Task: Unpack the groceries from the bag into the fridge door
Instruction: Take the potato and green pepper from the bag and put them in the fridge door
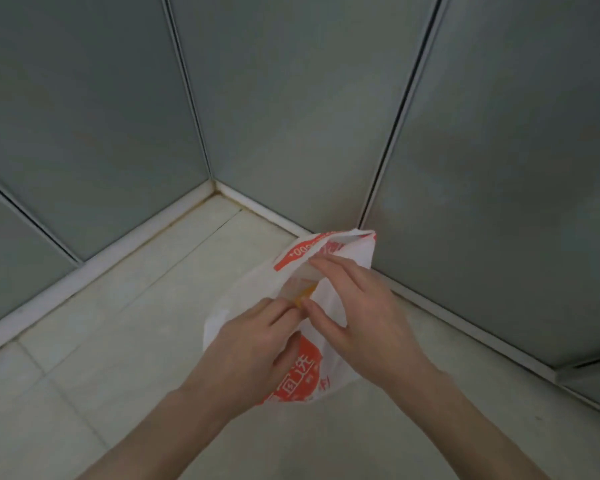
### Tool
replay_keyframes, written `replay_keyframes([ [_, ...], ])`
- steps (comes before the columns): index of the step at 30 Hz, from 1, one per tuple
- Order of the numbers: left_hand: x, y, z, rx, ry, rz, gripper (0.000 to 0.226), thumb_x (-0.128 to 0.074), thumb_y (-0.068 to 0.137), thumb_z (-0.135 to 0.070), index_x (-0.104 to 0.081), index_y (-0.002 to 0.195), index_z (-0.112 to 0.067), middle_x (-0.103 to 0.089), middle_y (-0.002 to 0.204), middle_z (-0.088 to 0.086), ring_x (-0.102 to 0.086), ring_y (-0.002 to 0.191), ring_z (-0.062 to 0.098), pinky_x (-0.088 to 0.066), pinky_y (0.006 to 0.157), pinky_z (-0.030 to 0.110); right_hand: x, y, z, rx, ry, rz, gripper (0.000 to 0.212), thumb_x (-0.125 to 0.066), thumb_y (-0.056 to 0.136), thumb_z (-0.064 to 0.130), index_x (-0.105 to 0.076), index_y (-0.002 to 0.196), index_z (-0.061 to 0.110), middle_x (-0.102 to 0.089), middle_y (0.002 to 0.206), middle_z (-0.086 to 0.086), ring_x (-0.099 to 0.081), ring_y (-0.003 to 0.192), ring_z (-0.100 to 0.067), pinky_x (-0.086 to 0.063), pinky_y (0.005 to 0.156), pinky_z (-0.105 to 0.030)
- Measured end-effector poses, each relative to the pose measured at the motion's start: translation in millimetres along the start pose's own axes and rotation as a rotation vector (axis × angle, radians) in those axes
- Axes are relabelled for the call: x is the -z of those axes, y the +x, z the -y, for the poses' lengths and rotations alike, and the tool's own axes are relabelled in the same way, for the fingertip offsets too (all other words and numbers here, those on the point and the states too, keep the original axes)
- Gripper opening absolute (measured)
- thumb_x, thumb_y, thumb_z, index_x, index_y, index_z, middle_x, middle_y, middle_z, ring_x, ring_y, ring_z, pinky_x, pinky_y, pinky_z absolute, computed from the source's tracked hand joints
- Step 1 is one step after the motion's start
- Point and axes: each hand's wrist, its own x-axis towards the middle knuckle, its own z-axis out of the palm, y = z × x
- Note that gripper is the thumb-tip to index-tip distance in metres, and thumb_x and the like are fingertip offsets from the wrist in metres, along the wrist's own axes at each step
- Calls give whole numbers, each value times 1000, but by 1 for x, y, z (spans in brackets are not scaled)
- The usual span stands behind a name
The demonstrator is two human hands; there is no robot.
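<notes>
A white plastic bag (329, 296) with red printing stood on the pale tiled floor (118, 323), close to the corner where grey-green panels (291, 116) met along a white baseboard (94, 258). Both hands worked at its mouth. The left hand (253, 348) came in from the lower left, its fingers curled and pressed together, pinching the near edge of the opening. The right hand (357, 306) reached from the lower right with its fingers partly spread; the thumb and forefinger gripped the far rim of the bag and held it up. Between the two hands the opening gaped a little, and something yellow-orange (303, 296) showed inside (too hidden by plastic and fingers to tell what it was). The upper flap of the bag rose against the right-hand panel, just touching or beside it.
</notes>
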Motion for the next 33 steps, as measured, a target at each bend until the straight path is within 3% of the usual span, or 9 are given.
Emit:
replay_keyframes([
  [5, -16, 0, 10, 43, 35, -18, 26, -46, 101, -24, -67, 115, -16, -67, 114, -2, -65, 99, 22, -58, 79, 38, -27, -5, -13, 87, -44, -5, 40, -61, 100, 38, -55, 138, 25, -63, 136, 9, -55, 124, -9, -42, 103, -27],
  [11, -15, -8, 19, 134, 84, -15, 30, -45, 101, -28, -68, 116, -17, -69, 113, -2, -66, 97, 20, -57, 81, 33, -55, 7, -22, 189, -136, 178, 45, -41, 106, 39, -56, 143, 20, -63, 144, 3, -56, 135, -17, -31, 118, -35],
  [13, -14, -8, 27, 134, 138, -5, 30, -47, 98, -28, -68, 116, -18, -69, 113, -1, -65, 99, 21, -54, 82, 32, -59, 8, -30, 206, -203, 206, 49, -38, 104, 40, -55, 145, 19, -69, 137, 2, -59, 132, -18, -28, 121, -41],
  [16, -14, -6, 37, 157, 213, -4, 33, -50, 95, -26, -67, 121, -16, -68, 117, 0, -65, 106, 23, -48, 89, 31, -51, 3, -41, 161, -292, 184, 43, -39, 103, 44, -63, 130, 21, -79, 106, 0, -73, 106, -21, -38, 116, -46],
  [19, -15, -2, 41, 165, 261, -1, 36, -55, 94, -24, -65, 127, -13, -67, 123, 4, -63, 112, 26, -45, 96, 33, -33, -3, -45, 63, -418, 268, 42, -32, 103, 50, -64, 116, 25, -78, 84, 3, -74, 78, -22, -45, 101, -40],
  [22, -14, 2, 39, 175, 287, -4, 40, -64, 91, -21, -63, 130, -11, -66, 127, 7, -62, 119, 29, -50, 101, 42, -14, -12, -47, -48, -501, 417, 41, -38, 102, 53, -53, 134, 34, -77, 100, 9, -74, 87, -16, -48, 96, -33],
  [25, -12, 6, 38, 201, 302, 0, 42, -66, 90, -22, -63, 131, -10, -65, 130, 9, -61, 121, 31, -49, 104, 45, 8, -21, -41, -137, -549, 456, 39, -46, 100, 57, -51, 133, 36, -74, 111, 11, -73, 94, -13, -51, 92, -30],
  [29, -12, 11, 31, 197, 276, 9, 46, -70, 88, -23, -63, 132, -10, -66, 131, 9, -62, 122, 31, -51, 103, 46, 23, -32, -41, -196, -601, 524, 45, -45, 97, 65, -44, 131, 35, -68, 114, 13, -69, 96, -11, -39, 79, -29],
  [33, -16, 20, 21, 142, 209, -23, 42, -68, 90, -22, -65, 130, -11, -68, 129, 6, -64, 119, 28, -53, 99, 41, 23, -27, -43, -200, -480, 507, 48, -52, 98, 59, -46, 141, 37, -63, 126, 15, -63, 111, -12, -47, 88, -27],
])
